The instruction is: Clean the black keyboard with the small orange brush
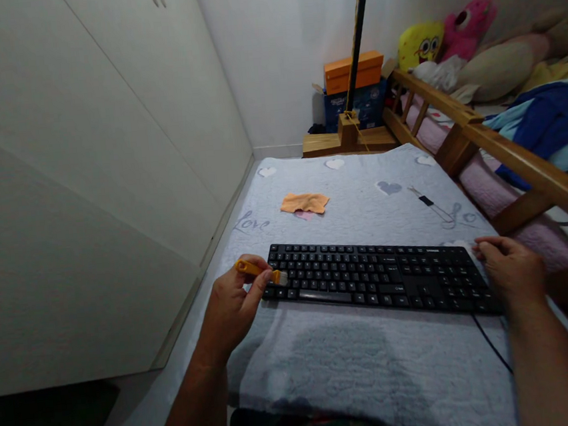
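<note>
A black keyboard (340, 276) lies across the pale blue, heart-patterned cover in front of me. Pinched in my left hand (236, 298) is a small brush with a yellow-orange handle (248, 267). Its pale bristles (282, 278) touch or hover just over the keys at the keyboard's left end. My right hand (513, 268) is closed beside the keyboard's right edge, its fingers curled near the upper right corner. Whether those fingers grip the edge or something small is hidden. A black cable (492, 343) runs from under the keyboard toward my right forearm.
An orange cloth (305, 203) lies beyond the keyboard. Farther right is a thin metal tool with a black middle (426, 200). A wooden bed rail (518, 143) borders the right side, a white cabinet (108, 156) the left. A dark pole (357, 32) and boxes (353, 72) stand behind.
</note>
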`<move>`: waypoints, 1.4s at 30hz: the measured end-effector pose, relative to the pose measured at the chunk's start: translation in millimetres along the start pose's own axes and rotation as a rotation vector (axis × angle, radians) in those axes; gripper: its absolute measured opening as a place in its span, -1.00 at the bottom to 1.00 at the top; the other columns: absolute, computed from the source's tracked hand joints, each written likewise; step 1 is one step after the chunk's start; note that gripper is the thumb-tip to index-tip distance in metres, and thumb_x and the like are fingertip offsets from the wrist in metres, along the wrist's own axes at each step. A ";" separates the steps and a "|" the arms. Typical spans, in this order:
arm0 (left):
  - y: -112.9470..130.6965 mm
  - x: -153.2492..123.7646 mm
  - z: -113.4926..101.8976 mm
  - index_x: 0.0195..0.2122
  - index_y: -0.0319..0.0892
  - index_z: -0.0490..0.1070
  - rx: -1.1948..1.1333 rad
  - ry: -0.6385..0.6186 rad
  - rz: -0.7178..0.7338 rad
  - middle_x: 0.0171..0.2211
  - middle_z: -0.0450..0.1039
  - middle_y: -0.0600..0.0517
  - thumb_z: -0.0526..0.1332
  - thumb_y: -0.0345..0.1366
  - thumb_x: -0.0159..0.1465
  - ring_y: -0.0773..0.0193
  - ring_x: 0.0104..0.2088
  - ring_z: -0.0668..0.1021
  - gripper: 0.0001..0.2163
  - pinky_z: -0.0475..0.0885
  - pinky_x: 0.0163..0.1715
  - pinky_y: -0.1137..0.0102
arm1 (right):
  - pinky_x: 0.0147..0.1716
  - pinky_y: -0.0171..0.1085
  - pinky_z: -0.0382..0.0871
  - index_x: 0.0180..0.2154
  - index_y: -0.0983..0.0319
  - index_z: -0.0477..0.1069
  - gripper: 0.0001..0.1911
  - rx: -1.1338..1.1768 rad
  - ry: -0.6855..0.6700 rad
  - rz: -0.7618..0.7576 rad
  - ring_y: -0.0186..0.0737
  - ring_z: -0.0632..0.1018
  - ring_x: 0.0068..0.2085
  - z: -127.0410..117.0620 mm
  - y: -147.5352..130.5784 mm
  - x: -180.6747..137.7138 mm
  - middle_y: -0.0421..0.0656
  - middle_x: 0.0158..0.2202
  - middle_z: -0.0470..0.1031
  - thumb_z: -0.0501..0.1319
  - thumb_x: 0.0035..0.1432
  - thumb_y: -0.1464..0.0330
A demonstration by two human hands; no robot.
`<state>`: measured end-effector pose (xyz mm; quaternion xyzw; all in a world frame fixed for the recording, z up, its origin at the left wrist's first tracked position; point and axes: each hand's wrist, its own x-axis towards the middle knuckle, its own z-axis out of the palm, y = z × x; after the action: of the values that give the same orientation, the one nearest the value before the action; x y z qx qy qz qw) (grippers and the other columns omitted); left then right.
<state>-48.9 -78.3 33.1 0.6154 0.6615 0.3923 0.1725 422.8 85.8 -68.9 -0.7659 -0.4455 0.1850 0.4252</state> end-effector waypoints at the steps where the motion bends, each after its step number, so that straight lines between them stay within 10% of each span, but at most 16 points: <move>1: 1.0 1.1 4.8 -0.25 -0.13 0.48 -0.011 0.039 0.002 -0.33 0.59 0.04 0.20 -0.19 0.38 0.24 -0.34 0.63 -0.85 0.48 -0.28 0.39 | -0.16 -0.06 0.45 -0.34 0.20 0.55 -0.68 -0.005 0.001 -0.006 0.01 0.60 -0.31 0.2 0.6 0.5 -0.10 -0.44 0.56 0.20 -0.15 0.19; 8: -4.3 3.5 26.8 -0.23 -0.12 0.43 0.024 -0.014 -0.051 -0.38 0.56 0.07 0.17 -0.18 0.39 0.26 -0.40 0.60 -0.85 0.42 -0.34 0.39 | -0.16 -0.04 0.46 -0.32 0.21 0.56 -0.65 0.005 0.007 -0.022 0.00 0.60 -0.32 2.8 6.6 4.6 -0.10 -0.43 0.57 0.20 -0.14 0.17; 16: -6.6 -1.4 1.0 -0.25 -0.10 0.45 0.070 -0.262 -0.035 -0.41 0.56 0.08 0.16 -0.20 0.39 0.25 -0.41 0.58 -0.86 0.40 -0.37 0.39 | -0.15 -0.05 0.46 -0.32 0.21 0.57 -0.66 0.000 0.006 -0.030 0.01 0.60 -0.31 2.4 7.0 4.6 -0.10 -0.42 0.58 0.20 -0.12 0.18; 24: -1.2 -0.7 12.0 -0.23 -0.11 0.46 0.064 -0.131 0.027 -0.31 0.61 0.03 0.13 -0.19 0.41 0.22 -0.31 0.62 -0.83 0.43 -0.30 0.37 | -0.15 -0.06 0.46 -0.27 0.21 0.60 -0.63 -0.016 0.006 -0.039 0.00 0.61 -0.31 3.1 14.0 7.2 -0.10 -0.40 0.59 0.21 -0.09 0.17; 35: -5.8 -5.8 -0.4 -0.26 -0.09 0.46 0.116 -0.258 0.040 -0.37 0.59 0.06 0.13 -0.24 0.38 0.25 -0.37 0.60 -0.85 0.45 -0.29 0.38 | -0.22 -0.08 0.45 -0.35 0.21 0.57 -0.69 -0.005 0.010 -0.020 0.01 0.59 -0.33 1.3 3.3 2.3 -0.09 -0.45 0.57 0.20 -0.13 0.20; 42: -0.8 -9.1 8.3 -0.27 -0.10 0.48 0.061 -0.052 -0.016 -0.34 0.62 0.04 0.19 -0.16 0.38 0.24 -0.39 0.63 -0.83 0.48 -0.35 0.39 | -0.20 -0.07 0.46 -0.34 0.21 0.58 -0.70 0.018 0.019 -0.018 -0.01 0.59 -0.34 1.9 4.0 1.5 -0.10 -0.44 0.58 0.22 -0.12 0.22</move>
<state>-41.8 -84.4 25.0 0.6251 0.6732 0.3547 0.1738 424.4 87.0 -73.1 -0.7597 -0.4466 0.1776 0.4380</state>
